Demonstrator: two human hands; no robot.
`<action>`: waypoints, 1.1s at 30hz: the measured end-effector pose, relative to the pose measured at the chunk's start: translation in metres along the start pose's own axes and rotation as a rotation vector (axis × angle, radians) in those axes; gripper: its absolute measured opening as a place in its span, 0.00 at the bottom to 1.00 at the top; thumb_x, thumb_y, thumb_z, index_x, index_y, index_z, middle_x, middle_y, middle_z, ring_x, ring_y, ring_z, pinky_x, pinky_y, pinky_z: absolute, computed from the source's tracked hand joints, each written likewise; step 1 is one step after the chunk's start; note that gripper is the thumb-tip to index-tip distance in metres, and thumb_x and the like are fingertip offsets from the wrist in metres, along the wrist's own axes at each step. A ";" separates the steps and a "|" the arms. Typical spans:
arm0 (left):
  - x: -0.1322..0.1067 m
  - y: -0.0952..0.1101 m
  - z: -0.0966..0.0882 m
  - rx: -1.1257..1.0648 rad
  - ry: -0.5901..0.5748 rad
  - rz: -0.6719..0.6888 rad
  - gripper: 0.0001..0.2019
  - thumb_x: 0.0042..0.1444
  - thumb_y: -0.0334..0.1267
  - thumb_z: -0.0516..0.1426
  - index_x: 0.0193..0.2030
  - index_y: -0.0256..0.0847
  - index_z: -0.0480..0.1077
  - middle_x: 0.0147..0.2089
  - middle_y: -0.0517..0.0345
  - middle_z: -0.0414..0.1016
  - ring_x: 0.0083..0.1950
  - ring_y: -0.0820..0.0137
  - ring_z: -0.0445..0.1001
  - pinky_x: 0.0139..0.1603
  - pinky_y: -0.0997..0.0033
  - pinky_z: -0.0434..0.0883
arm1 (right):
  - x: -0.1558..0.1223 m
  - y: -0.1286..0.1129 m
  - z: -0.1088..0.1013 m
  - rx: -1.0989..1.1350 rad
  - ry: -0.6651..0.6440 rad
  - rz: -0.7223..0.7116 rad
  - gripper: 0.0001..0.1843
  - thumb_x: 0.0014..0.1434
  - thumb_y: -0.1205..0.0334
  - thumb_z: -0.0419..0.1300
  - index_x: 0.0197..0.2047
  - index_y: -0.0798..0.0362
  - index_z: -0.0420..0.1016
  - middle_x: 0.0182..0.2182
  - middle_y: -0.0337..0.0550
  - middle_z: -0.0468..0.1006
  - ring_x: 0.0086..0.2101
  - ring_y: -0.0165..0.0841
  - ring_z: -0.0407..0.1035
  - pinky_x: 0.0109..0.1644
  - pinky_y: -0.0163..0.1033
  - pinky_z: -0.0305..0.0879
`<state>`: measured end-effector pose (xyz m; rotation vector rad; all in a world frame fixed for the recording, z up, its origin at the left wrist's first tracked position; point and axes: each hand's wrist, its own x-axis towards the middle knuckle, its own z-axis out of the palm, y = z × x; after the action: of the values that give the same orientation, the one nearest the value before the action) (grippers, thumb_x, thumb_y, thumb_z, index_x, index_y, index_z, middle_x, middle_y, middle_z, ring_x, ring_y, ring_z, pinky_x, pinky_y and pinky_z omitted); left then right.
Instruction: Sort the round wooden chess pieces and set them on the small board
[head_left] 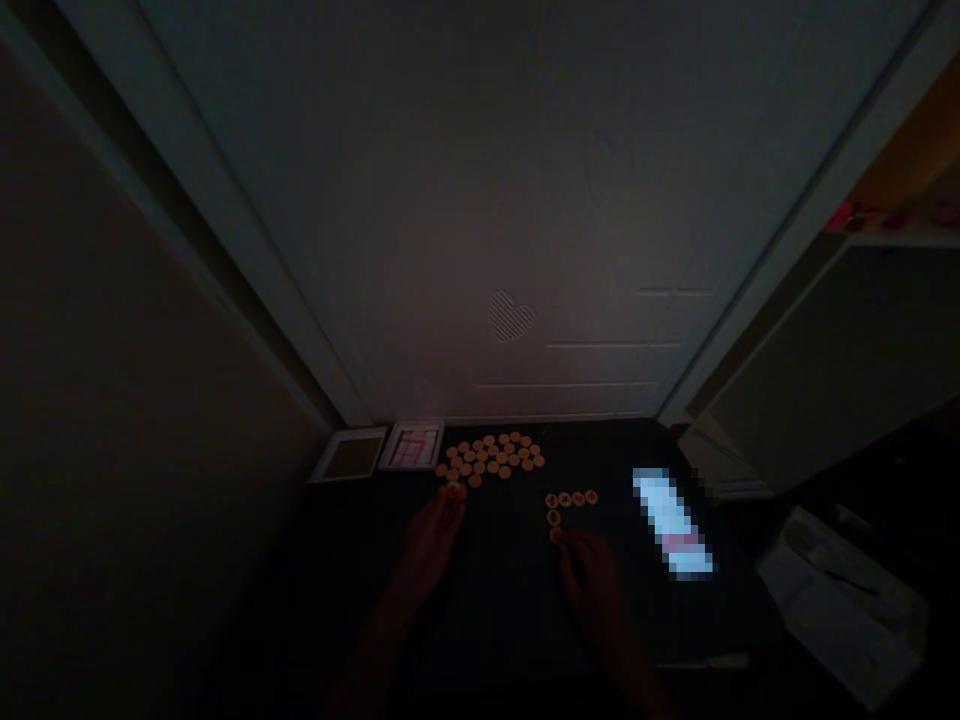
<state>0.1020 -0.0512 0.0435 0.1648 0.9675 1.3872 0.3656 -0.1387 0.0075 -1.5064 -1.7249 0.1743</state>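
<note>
My left hand [435,532] is at the near edge of a cluster of light round discs [492,467], its fingers closed around one marked disc [453,491]. To the right, my right hand [594,578] has thumb and finger pinched at another disc [556,536], the lowest of a short column. Above it in that column is a disc [554,518] with a dark mark. From the column's top, a row of marked discs [577,498] runs to the right, forming a corner. The marks are too small and dim to read.
Behind the dark tabletop [495,600] rises a pale panel [450,200] with a heart relief. Two shallow boxes [412,446] stand at the back left, one with pink markings. A bright, pixelated rectangle [673,524] lies at right. Beyond the table are papers [840,600].
</note>
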 end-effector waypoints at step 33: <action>-0.049 -0.055 0.028 0.819 -0.568 0.064 0.16 0.52 0.44 0.69 0.45 0.40 0.78 0.43 0.48 0.85 0.46 0.59 0.83 0.52 0.61 0.76 | 0.001 -0.019 -0.002 0.195 0.019 0.008 0.13 0.68 0.56 0.56 0.51 0.47 0.78 0.43 0.47 0.83 0.43 0.39 0.78 0.48 0.43 0.76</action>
<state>0.1668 -0.0948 0.0498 1.1436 0.9872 0.8425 0.3524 -0.1441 0.0207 -1.3682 -1.6368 0.3220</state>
